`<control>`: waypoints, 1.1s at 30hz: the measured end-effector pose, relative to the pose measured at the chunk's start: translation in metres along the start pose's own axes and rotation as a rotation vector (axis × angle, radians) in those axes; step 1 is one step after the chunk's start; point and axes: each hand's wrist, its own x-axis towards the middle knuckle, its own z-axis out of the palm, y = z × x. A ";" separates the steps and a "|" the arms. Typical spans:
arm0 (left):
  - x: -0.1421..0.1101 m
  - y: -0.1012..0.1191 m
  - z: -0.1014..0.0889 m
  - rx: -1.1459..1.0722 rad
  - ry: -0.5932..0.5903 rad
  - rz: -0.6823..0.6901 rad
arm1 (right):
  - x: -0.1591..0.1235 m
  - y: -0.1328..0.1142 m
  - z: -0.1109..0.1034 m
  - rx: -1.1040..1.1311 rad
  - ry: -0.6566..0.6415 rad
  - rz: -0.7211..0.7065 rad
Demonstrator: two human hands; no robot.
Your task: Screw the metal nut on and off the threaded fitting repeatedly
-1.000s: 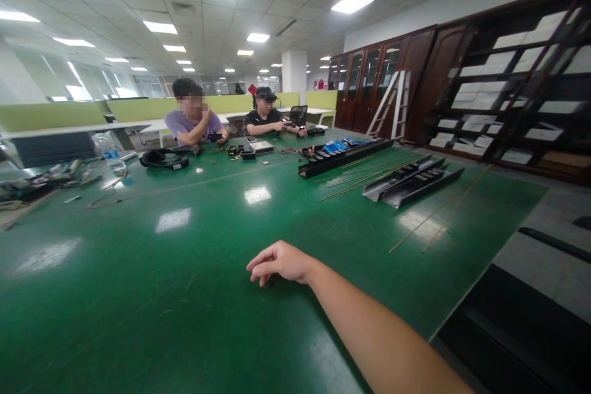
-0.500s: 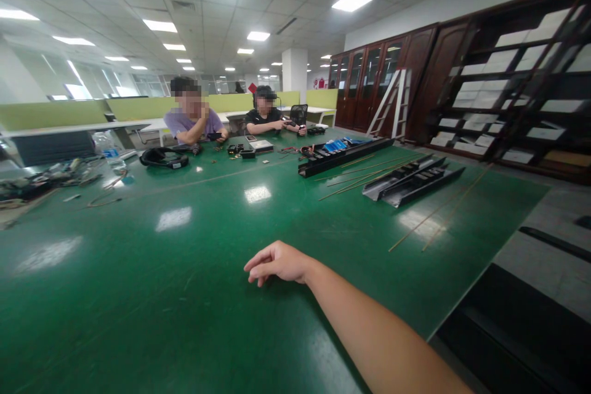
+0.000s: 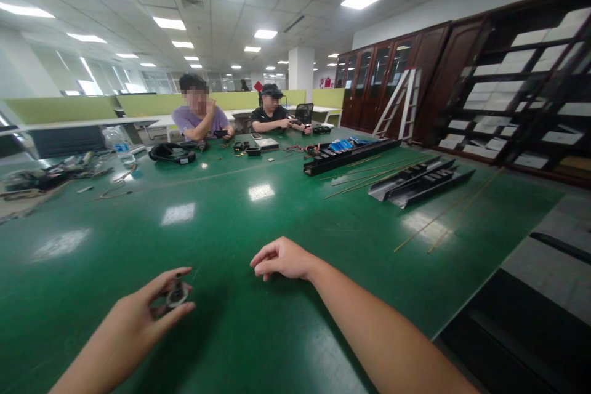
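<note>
Dark and pale grey, a small part (image 3: 176,297) sits pinched between our left hand's (image 3: 133,317) thumb and fingers, over the green table (image 3: 249,351). Right of that grip, our right hand (image 3: 287,258) is loosely bent, unclenched; black channels (image 3: 418,192) lie beyond.

We hold one small part (image 3: 177,293) between the thumb and fingers of our left hand (image 3: 138,314). A dark, narrow stem points upward from a paler, greyish ring at its lower end. The part seems to be above the green worktop (image 3: 221,345), apart from our right hand (image 3: 281,260). Our fingers partly hide it, and finer details are too small to tell.
</note>
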 end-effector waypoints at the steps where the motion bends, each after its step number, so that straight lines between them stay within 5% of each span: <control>1: 0.011 0.007 0.008 -0.083 -0.069 -0.027 | 0.001 0.001 0.000 -0.005 0.013 -0.006; 5: 0.037 0.030 0.042 -0.206 -0.111 -0.031 | 0.003 0.005 0.001 -0.128 0.107 -0.056; 9: 0.032 0.030 0.061 -0.094 -0.066 0.092 | 0.002 0.007 0.005 -0.332 0.129 -0.131; 17: 0.019 0.011 0.072 -0.030 0.083 0.180 | -0.007 0.002 0.015 -0.477 0.089 -0.236; 24: 0.015 0.015 0.077 -0.025 0.058 0.318 | -0.011 -0.004 0.020 -0.600 0.055 -0.279; 33: 0.015 0.014 0.083 -0.017 0.093 0.302 | -0.013 -0.006 0.026 -0.689 0.065 -0.344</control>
